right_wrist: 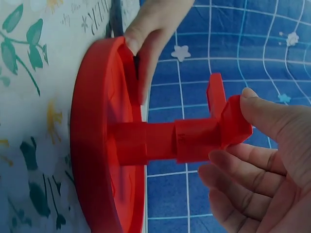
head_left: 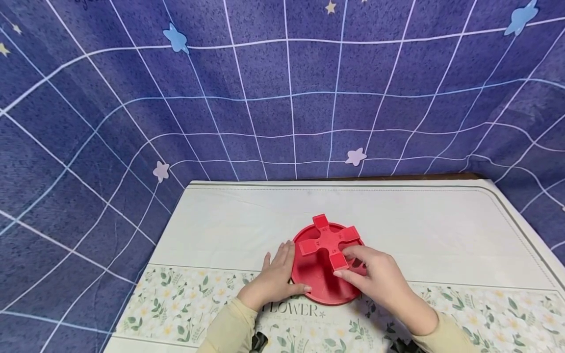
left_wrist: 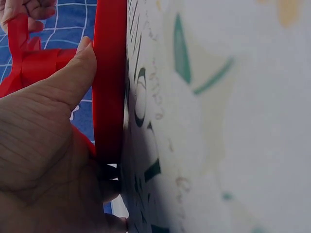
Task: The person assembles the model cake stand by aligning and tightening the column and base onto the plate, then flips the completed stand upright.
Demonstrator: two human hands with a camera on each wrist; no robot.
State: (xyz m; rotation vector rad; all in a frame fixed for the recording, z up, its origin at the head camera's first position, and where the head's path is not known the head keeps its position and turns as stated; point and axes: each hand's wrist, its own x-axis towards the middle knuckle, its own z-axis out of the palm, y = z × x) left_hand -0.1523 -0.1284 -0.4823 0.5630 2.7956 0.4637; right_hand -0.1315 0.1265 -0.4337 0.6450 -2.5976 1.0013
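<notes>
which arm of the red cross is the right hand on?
The near arm, the one pointing toward the person: the right hand pinches its tip. The far, left and right arms are untouched.

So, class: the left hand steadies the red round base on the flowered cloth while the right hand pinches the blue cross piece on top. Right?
Not quite: the cross piece is red, like the base, as the head view shows. The left hand steadies the base and the right hand pinches the cross.

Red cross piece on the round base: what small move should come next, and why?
Probably a slow turn or lift of the cross with the right hand, which pinches one arm. The cross stands on a post in the base, and the left hand braces the rim.
</notes>
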